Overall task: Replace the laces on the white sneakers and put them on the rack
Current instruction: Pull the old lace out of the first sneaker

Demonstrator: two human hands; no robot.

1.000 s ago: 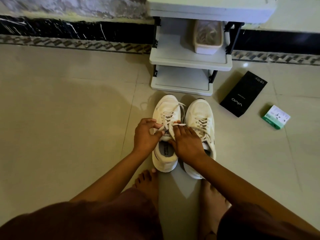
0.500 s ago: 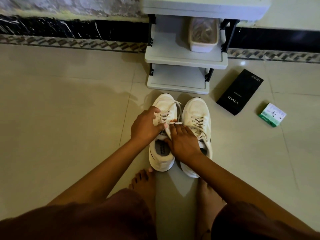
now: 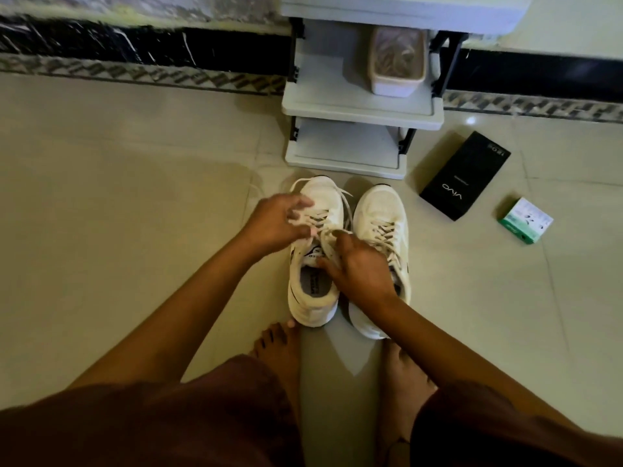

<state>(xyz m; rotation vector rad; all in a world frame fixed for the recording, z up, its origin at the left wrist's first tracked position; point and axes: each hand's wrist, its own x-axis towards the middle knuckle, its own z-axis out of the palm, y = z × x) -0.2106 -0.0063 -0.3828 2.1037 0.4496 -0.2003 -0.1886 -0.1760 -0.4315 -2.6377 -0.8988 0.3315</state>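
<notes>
Nearest us, our bare feet point(image 3: 279, 348) rest on the floor point(image 3: 101, 230) behind the two white sneakers point(image 3: 382, 230), which sit side by side before the rack point(image 3: 357, 111). Our right hand point(image 3: 357, 267) pinches the lace point(image 3: 347, 210) at the left sneaker's point(image 3: 312, 298) tongue; our left hand point(image 3: 276, 224), blurred, curls round the other end. We judge we are tightening or tying this lace; next comes a firm, even pull. Compared with a moment earlier, our left hand has moved outward. Beyond, a black box point(image 3: 465, 175) and green box point(image 3: 524, 220) lie right of the rack.
</notes>
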